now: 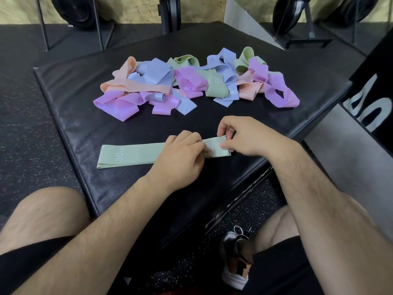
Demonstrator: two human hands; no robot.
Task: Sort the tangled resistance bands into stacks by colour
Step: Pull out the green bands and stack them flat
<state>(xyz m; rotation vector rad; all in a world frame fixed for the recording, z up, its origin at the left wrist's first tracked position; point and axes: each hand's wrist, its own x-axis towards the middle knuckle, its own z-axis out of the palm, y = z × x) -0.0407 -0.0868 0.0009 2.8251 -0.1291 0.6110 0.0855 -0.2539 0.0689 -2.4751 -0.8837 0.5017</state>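
A green band [131, 155] marked "30 LB" lies flat across the near part of the black padded mat [70, 116]. My left hand [180, 154] rests on its middle with fingers curled onto the fabric. My right hand [240, 136] pinches the band's right end between thumb and fingers, lifting it slightly. Behind them a tangled pile of bands [191, 81] spreads across the mat, in purple, blue, orange and green. The pile is a hand's length beyond my hands.
The mat's front corner drops to a speckled rubber floor [25, 133]. My knees and a shoe [236, 260] are below. A black box with white lettering [370, 92] stands at the right. Weight plates and rack legs [306, 24] stand at the back.
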